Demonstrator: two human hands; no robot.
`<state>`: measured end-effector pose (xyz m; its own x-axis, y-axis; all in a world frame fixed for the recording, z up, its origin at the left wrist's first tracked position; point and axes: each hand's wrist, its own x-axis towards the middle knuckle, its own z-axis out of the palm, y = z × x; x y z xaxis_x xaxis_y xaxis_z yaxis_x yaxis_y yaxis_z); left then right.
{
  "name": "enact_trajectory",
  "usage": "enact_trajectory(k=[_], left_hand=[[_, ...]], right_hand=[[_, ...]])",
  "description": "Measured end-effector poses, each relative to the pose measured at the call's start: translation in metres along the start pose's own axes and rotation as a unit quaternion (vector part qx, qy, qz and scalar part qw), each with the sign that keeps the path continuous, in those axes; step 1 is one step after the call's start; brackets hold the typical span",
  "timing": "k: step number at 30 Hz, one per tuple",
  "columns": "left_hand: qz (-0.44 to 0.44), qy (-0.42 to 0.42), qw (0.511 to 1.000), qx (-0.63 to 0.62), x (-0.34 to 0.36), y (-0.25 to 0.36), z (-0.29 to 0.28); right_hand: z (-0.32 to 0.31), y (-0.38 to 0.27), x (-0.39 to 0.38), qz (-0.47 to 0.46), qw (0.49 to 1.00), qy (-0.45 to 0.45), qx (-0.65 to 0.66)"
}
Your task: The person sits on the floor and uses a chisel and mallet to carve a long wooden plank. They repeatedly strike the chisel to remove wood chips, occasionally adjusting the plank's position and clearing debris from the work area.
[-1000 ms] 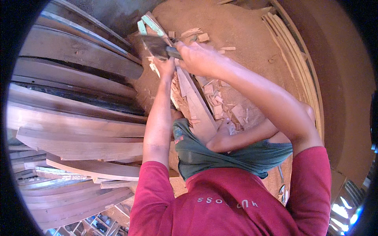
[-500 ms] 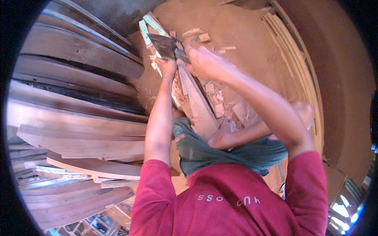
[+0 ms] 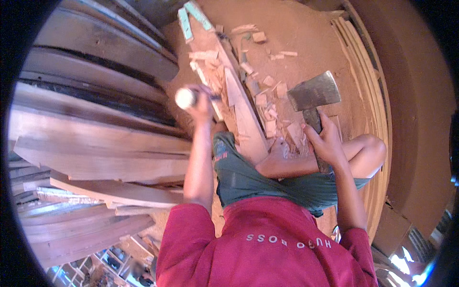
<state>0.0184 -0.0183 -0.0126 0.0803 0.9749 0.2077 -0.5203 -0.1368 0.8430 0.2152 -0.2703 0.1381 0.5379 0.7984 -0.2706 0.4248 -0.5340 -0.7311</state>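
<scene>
My right hand [image 3: 329, 142] is closed around the dark handle of a hatchet [image 3: 314, 92]. Its broad, worn metal head points away from me, over wood scraps to the right of a long board. My left hand [image 3: 201, 111] grips a short tool with a round pale end [image 3: 185, 98] and a dark band; motion blurs it and its kind is unclear. That hand is raised left of the long wooden board [image 3: 246, 129], which slants from my lap toward the far left. Pale green pieces [image 3: 198, 15] form a V at the board's far end.
Wood chips and offcuts [image 3: 267, 107] litter the brown floor right of the board. Large curved planks [image 3: 103, 148] are stacked along the left. Long thin strips [image 3: 359, 60] lie along the right wall. My bent leg [image 3: 363, 155] crosses the near right.
My right hand has drawn the hatchet back from the board's far end to the near right. My left hand has come nearer, lifting the pale-ended tool into sight.
</scene>
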Motion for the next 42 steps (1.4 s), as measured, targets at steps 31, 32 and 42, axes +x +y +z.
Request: enact_trajectory(k=[31, 32, 42], left_hand=[[-0.442, 0.028, 0.71, 0.547, -0.273, 0.134, -0.253], [-0.417, 0.037, 0.726, 0.545, -0.277, 0.147, -0.265], [-0.178, -0.14, 0.805, 0.548, -0.309, 0.275, -0.35]], right_hand=[[-0.205, -0.055, -0.116, 0.077, 0.925, 0.316, 0.196], [-0.214, -0.001, -0.104, 0.145, 0.92, 0.236, 0.277], [0.054, 0.243, -0.21, 0.257, 0.955, 0.067, -0.129]])
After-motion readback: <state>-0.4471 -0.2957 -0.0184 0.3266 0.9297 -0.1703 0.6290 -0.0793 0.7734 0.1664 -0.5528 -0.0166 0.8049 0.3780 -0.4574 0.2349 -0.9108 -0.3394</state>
